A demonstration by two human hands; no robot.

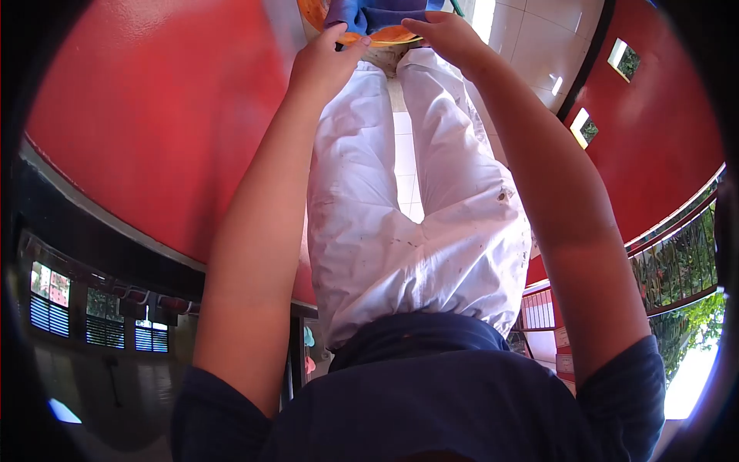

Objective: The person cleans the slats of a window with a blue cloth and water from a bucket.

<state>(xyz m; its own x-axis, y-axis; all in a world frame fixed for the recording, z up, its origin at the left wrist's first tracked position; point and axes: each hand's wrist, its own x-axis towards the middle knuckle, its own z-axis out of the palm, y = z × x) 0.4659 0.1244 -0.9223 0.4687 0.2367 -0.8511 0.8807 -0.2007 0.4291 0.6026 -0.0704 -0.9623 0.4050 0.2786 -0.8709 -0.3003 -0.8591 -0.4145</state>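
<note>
On my feed the red wall fills the far side, and in front of it the left hand reaches down past the white trousers. Its thumb and fingers are curled in close on the near rim of the orange basin, a pinch rather than a flat palm. The basin is down by the feet, over the tiled floor, and I cannot tell whether it rests there or is lifted off it. A blue cloth lies bunched inside the basin, mostly cut off by the frame. The right hand comes to the same rim from the other side with its fingers bent over the edge, where cloth and basin meet - it seems to grip there, though the fingertips are hidden. As I judge it, the cloth is already in and both hands have hold; the basin does not look carried anywhere yet.
</note>
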